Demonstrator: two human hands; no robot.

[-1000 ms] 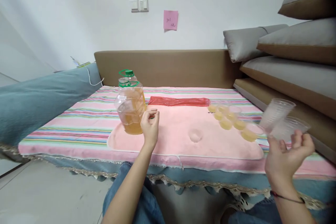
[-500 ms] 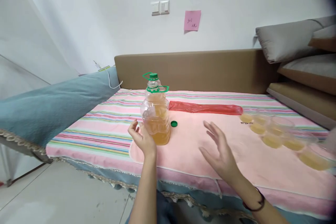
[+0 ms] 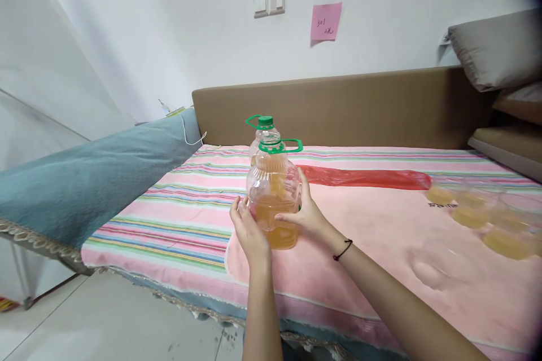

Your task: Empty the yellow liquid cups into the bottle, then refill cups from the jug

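A clear plastic bottle (image 3: 274,180), partly filled with yellow-amber liquid, stands upright and uncapped on the pink mat. Around its neck is a green ring handle (image 3: 292,146). My right hand (image 3: 312,210) grips the bottle's right side, thumb across the front and fingers behind. Against its left side is my left hand (image 3: 249,231), its fingers curved around the body. A second bottle with a green cap (image 3: 266,120) stands behind, mostly hidden. Just a sliver of a loose green cap (image 3: 300,208) shows beside my right hand.
On the right are several clear cups of yellow liquid (image 3: 470,214). A transparent cup (image 3: 449,264) appears nearer on the mat. Behind lies a red plastic strip (image 3: 364,177), before the brown headboard (image 3: 330,110). Grey cushions (image 3: 499,51) are stacked at far right.
My right hand has moved left from above the mat onto the bottle, and my left hand has closed in on its other side. The view has turned left.
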